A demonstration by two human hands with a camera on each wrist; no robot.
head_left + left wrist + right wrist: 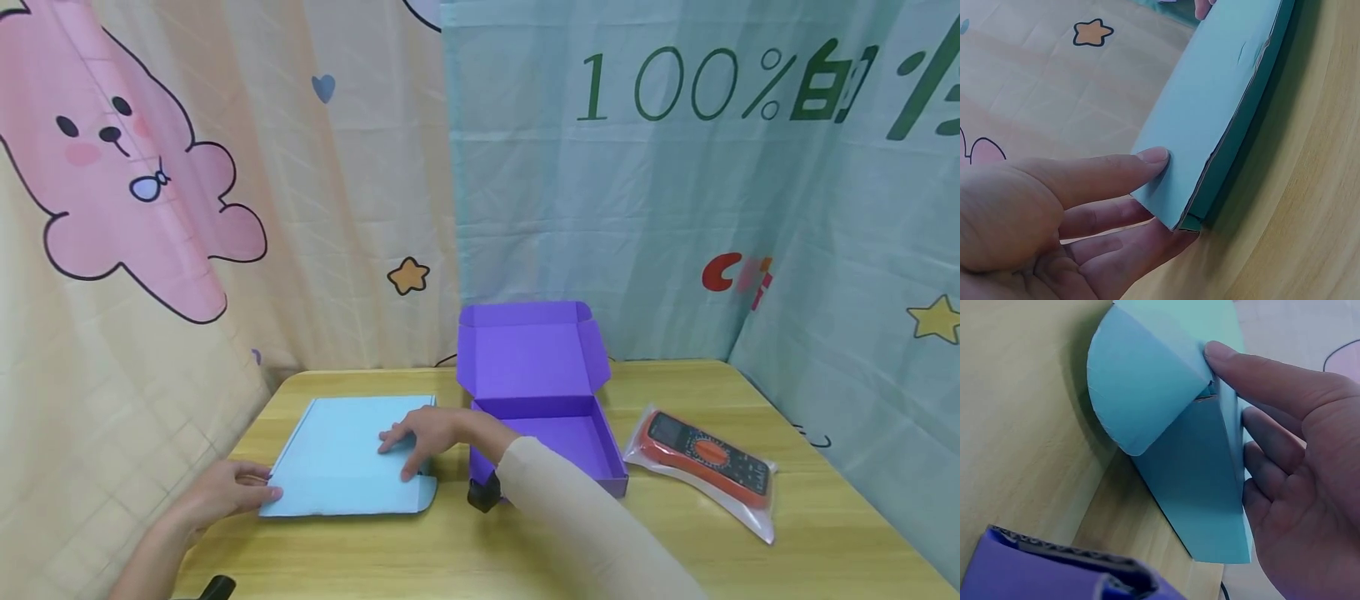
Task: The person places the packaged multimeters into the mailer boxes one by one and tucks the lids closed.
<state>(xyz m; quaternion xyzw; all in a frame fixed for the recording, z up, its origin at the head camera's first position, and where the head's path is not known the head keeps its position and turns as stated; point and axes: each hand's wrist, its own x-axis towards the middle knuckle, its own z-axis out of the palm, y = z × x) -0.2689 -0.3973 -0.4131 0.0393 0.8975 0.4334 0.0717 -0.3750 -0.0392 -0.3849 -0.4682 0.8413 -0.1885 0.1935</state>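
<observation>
A flat light blue cardboard box (337, 450) lies at the left of the table, its lid folded over the top. At its near left corner my left hand (225, 493) pinches it, thumb on the lid and fingers around the side, as the left wrist view shows closely. My right hand (426, 433) rests on the lid near the right edge with fingers spread. A rounded side flap (1141, 381) sticks out at the near right corner, close to the right thumb.
Right of the blue box stands an open purple box (551, 442), its lid raised at the back and partly covered by my right sleeve (585, 517). An orange and black multimeter (708, 454) in a clear bag lies farther right. Curtains (360, 208) hang behind the table (360, 554).
</observation>
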